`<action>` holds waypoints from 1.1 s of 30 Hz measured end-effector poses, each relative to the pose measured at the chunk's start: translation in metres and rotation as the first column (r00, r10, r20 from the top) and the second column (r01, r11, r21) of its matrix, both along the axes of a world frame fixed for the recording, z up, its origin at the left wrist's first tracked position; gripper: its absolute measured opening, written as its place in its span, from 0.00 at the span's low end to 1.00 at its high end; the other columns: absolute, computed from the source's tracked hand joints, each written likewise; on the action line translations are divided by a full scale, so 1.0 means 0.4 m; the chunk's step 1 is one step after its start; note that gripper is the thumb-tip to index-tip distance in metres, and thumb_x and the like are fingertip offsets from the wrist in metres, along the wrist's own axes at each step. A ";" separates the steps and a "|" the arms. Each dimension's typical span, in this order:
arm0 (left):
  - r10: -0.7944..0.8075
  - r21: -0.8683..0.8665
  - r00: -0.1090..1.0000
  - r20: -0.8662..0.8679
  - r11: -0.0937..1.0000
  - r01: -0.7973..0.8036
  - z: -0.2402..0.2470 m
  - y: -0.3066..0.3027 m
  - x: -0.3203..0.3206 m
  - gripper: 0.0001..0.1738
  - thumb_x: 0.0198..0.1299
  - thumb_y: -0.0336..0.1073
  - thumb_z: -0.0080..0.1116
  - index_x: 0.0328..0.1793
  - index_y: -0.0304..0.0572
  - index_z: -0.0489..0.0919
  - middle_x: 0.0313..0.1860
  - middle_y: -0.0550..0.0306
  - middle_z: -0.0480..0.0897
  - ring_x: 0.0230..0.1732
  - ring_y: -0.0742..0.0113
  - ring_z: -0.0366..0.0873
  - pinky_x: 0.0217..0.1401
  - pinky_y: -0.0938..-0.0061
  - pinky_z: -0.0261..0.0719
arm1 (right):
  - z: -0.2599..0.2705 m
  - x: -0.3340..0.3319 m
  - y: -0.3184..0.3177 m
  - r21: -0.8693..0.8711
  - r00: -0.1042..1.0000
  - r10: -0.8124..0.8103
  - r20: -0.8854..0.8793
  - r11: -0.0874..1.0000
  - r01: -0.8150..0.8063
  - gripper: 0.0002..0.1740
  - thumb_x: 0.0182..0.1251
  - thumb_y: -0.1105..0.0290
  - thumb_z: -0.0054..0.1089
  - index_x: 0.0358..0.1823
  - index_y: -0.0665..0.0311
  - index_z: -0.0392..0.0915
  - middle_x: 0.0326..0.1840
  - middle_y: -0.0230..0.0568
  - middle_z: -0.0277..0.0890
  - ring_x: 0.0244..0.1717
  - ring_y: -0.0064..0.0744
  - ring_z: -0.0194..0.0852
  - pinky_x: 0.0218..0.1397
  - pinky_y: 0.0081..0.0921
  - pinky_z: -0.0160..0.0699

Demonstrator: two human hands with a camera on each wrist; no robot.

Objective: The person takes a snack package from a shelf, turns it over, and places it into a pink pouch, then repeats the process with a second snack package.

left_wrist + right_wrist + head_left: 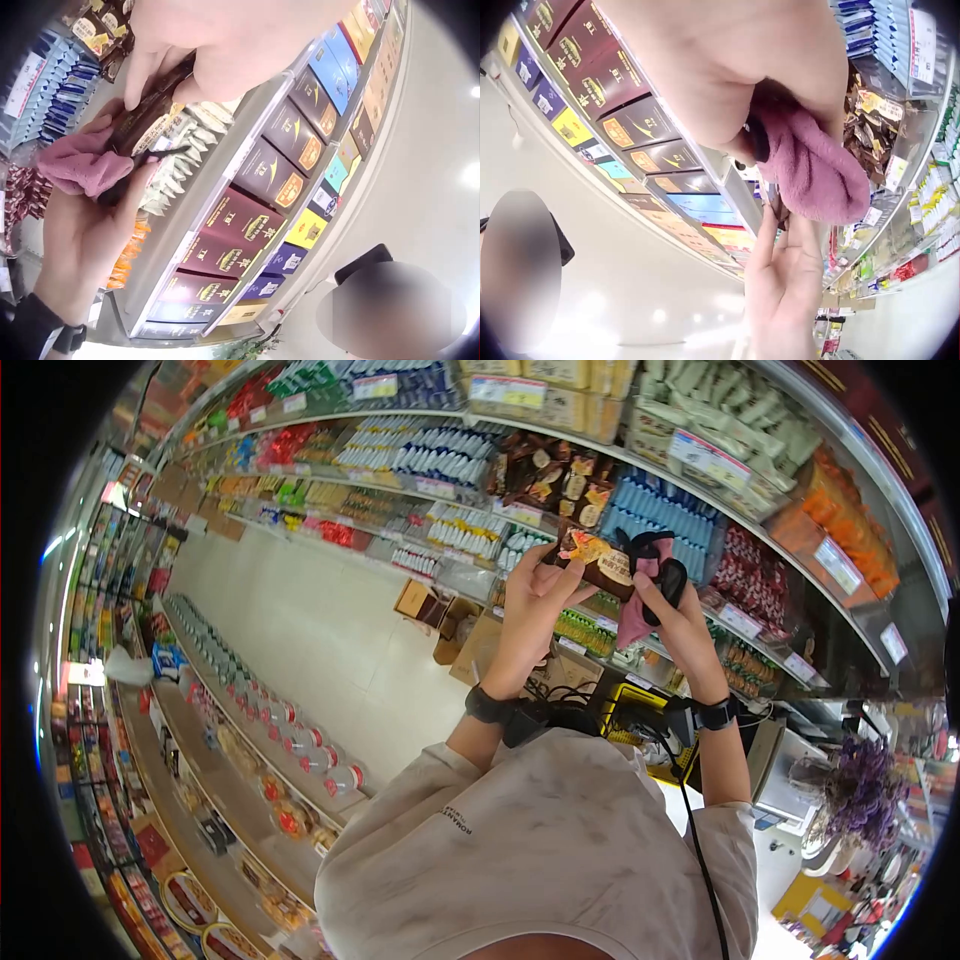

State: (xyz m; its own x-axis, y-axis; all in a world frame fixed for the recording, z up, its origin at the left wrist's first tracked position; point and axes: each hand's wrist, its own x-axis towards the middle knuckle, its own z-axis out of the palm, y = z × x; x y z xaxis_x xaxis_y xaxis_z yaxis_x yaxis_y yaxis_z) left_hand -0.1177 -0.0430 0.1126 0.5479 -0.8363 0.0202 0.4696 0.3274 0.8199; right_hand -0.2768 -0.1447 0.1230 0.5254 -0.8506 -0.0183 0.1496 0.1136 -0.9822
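A loose, pale grey-beige short-sleeved fabric shirt (530,850) fills the lower middle of the head view, with both forearms reaching up from it towards the shelves. The left hand (535,595) pinches one end of a dark brown, glossy, flat packet with a cream and orange label (600,563), its thumb and fingers clamped on it. The right hand (685,630) has its fingers curled round a soft, fuzzy pink cloth (821,169) with black parts, and its thumb lies at the packet's other end. The packet is thus held up between the two hands, in front of the shelves, with the cloth bunched just beside it. Near the hands stand a clear tray of similar brown packets (560,485) and rows of slim light-blue wrapped packets (655,520). The left wrist view shows dark maroon printed boxes (244,214) on a shelf beyond.
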 end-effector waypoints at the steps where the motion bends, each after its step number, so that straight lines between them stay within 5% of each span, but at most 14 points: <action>1: -0.013 0.010 1.000 0.010 1.000 0.013 0.008 0.011 0.015 0.21 0.69 0.28 0.63 0.64 0.26 0.70 0.42 0.53 0.85 0.46 0.66 0.86 0.57 0.56 0.89 | -0.003 0.011 0.002 -0.079 0.998 0.058 -0.034 0.995 -0.060 0.19 0.75 0.54 0.64 0.47 0.65 0.78 0.38 0.26 0.78 0.35 0.16 0.73 0.39 0.17 0.73; 10: -0.007 0.029 0.993 -0.119 1.000 0.011 -0.080 0.076 0.142 0.23 0.70 0.29 0.62 0.66 0.27 0.68 0.44 0.52 0.86 0.49 0.65 0.86 0.58 0.59 0.89 | -0.028 0.128 0.030 0.050 0.931 0.251 -0.267 0.968 -0.247 0.17 0.74 0.58 0.66 0.41 0.66 0.76 0.25 0.26 0.73 0.25 0.16 0.69 0.34 0.19 0.73; 15: 0.072 0.065 0.982 -0.176 0.996 -0.061 -0.146 0.093 0.210 0.25 0.70 0.29 0.62 0.68 0.25 0.66 0.41 0.53 0.85 0.47 0.65 0.86 0.58 0.60 0.89 | -0.106 0.201 0.054 0.016 0.934 0.227 -0.275 0.973 -0.231 0.13 0.71 0.67 0.69 0.46 0.67 0.77 0.32 0.23 0.75 0.33 0.13 0.70 0.39 0.18 0.71; 22: 0.000 0.153 0.957 -0.290 0.987 0.046 -0.296 0.109 0.271 0.27 0.70 0.27 0.61 0.71 0.26 0.64 0.42 0.52 0.85 0.46 0.61 0.87 0.61 0.60 0.88 | -0.186 0.250 0.059 0.101 0.894 0.330 -0.304 0.944 -0.314 0.18 0.70 0.67 0.69 0.52 0.72 0.77 0.39 0.27 0.78 0.37 0.16 0.72 0.43 0.20 0.75; 26: 0.003 0.170 0.933 -0.360 0.983 0.062 -0.485 0.103 0.328 0.31 0.66 0.28 0.65 0.70 0.26 0.64 0.44 0.47 0.83 0.51 0.57 0.85 0.57 0.62 0.90 | -0.223 0.219 0.038 0.206 0.809 0.359 -0.466 0.933 -0.295 0.20 0.69 0.66 0.70 0.54 0.74 0.76 0.37 0.31 0.80 0.38 0.20 0.77 0.43 0.21 0.78; 30: -0.074 0.345 0.934 -0.351 0.917 0.202 -0.771 0.135 0.382 0.27 0.67 0.31 0.61 0.68 0.25 0.68 0.46 0.47 0.83 0.53 0.57 0.85 0.62 0.57 0.86 | -0.232 0.143 0.006 0.216 0.835 0.340 -0.432 0.938 -0.270 0.16 0.71 0.67 0.68 0.50 0.72 0.77 0.40 0.37 0.84 0.39 0.24 0.81 0.47 0.24 0.79; 33: 0.036 0.598 0.921 -0.388 0.770 0.222 -1.022 0.177 0.353 0.19 0.66 0.33 0.63 0.59 0.33 0.74 0.51 0.48 0.81 0.51 0.58 0.85 0.55 0.61 0.90 | -0.289 0.064 -0.024 0.241 0.874 0.229 -0.429 0.961 -0.134 0.13 0.73 0.70 0.65 0.52 0.71 0.77 0.42 0.37 0.84 0.43 0.26 0.82 0.49 0.24 0.78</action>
